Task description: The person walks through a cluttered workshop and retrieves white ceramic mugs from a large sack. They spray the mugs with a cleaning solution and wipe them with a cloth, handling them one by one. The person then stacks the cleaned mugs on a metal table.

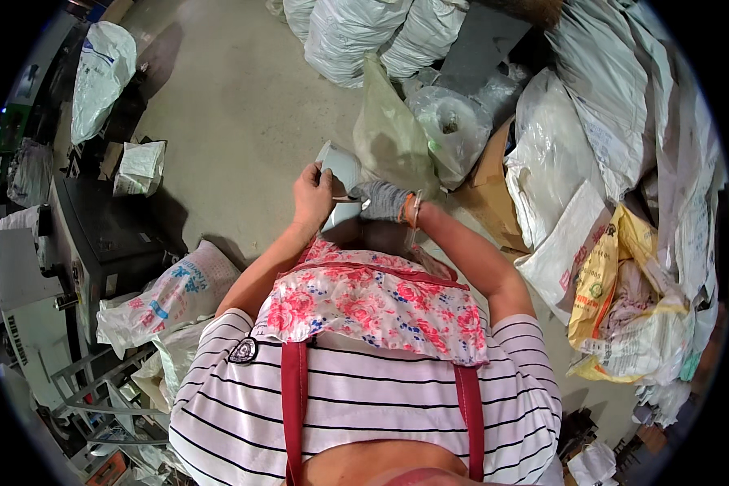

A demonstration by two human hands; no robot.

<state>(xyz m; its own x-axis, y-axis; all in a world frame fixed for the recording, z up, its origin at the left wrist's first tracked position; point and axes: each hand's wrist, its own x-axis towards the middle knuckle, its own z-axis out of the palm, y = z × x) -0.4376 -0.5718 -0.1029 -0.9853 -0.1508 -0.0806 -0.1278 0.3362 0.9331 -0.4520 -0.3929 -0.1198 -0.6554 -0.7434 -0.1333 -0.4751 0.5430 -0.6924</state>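
We hold a pale grey-white moulded part (340,174) in front of the body, above the floral apron (373,304) and over the concrete floor (235,105). Our left hand (312,197), bare, is closed around the part's left edge, fingers curled over its rim. Our right hand (383,201), in a grey knit glove, is closed and presses against the part's right side; what it grips we cannot tell. A translucent green plastic bag (389,138) stands just behind the part, white woven sacks (356,28) beyond it
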